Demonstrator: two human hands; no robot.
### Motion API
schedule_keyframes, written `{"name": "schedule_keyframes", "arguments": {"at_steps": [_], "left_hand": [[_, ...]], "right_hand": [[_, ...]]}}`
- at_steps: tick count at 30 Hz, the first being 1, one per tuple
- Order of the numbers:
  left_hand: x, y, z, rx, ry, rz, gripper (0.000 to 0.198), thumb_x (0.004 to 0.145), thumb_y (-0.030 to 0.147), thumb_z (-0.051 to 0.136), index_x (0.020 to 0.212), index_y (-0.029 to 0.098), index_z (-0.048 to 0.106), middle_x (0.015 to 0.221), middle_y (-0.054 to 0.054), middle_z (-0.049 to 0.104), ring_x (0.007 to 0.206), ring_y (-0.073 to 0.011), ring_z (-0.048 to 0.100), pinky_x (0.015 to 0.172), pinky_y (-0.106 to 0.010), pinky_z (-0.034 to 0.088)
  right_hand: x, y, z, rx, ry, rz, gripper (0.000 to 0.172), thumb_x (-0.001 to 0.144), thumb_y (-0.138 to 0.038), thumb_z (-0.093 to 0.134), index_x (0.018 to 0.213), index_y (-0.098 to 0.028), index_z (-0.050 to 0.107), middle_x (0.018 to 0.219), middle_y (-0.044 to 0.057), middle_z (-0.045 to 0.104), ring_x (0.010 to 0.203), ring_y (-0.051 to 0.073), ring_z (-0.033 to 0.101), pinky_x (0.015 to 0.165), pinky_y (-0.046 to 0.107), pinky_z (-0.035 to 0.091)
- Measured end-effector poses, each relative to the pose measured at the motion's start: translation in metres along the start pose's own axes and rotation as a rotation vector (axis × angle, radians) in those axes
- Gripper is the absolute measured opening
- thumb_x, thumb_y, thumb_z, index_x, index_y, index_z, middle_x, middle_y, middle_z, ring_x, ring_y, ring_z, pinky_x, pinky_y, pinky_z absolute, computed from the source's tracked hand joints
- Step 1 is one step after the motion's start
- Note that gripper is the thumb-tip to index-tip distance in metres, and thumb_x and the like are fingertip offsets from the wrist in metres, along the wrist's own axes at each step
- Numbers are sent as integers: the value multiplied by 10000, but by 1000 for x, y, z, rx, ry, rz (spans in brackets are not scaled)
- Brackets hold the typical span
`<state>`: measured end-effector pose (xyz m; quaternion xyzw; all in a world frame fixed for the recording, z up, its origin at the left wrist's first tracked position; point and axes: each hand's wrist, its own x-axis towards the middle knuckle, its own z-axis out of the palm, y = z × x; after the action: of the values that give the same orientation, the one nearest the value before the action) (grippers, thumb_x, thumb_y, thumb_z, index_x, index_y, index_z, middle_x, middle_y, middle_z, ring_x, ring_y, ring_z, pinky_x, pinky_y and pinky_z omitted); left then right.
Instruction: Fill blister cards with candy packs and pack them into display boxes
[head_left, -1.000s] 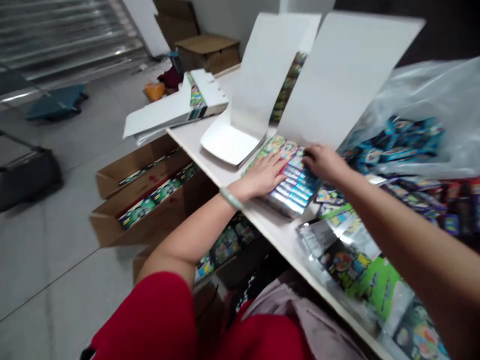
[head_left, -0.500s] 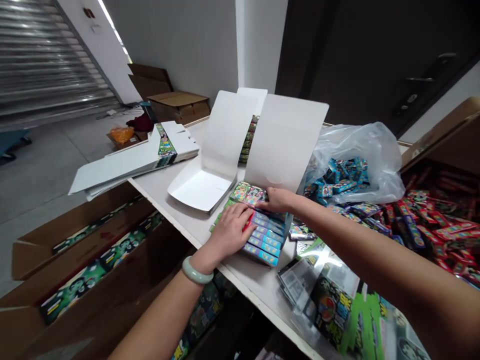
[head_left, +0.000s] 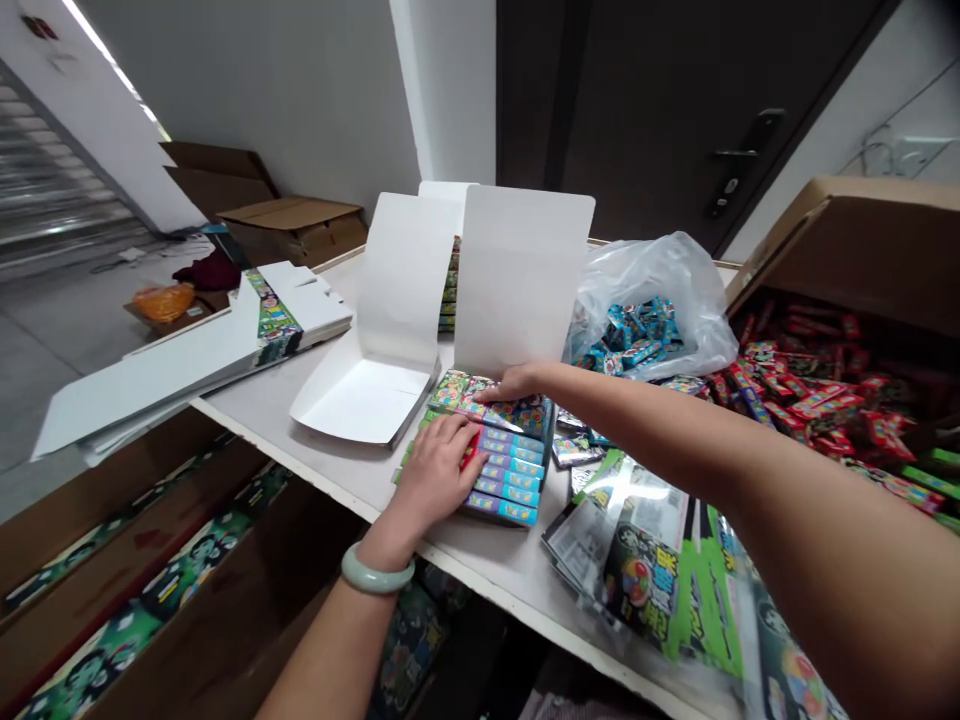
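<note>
From where I stand: a white-topped work table runs ahead of me toward a dark brown door with a metal lever handle. Left of the door, a square white pillar juts out beside a plain white wall. Far left, a ribbed metal roller shutter is down. Floor: smooth grey. Brown cardboard boxes sit against the wall. Light: a bright overhead strip. Right of the door, a white wall plate with a thin cable looped near it.
</note>
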<state>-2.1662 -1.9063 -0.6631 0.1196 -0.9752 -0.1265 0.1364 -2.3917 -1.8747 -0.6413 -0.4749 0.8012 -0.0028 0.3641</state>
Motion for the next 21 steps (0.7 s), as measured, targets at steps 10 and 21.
{"name": "schedule_keyframes", "arguments": {"at_steps": [10, 21], "left_hand": [[1, -1, 0, -38, 13, -10, 275, 885, 334, 533, 1117, 202, 603, 1181, -119, 596, 1129, -311, 522, 987, -527, 428], [-1, 2, -2, -8, -19, -44, 292, 894, 312, 531, 1133, 162, 606, 1228, -129, 581, 1164, -298, 504, 1020, -496, 419]], "right_hand": [[5, -2, -5, 137, -241, 87, 768, 637, -741, 653, 1111, -137, 673, 1152, 125, 683, 1051, 298, 636, 927, 422, 499], [7, 13, 0, 353, -258, -13, 642, 658, -718, 659, 993, -171, 700, 950, 93, 725, 950, 257, 659, 835, 373, 529]]}}
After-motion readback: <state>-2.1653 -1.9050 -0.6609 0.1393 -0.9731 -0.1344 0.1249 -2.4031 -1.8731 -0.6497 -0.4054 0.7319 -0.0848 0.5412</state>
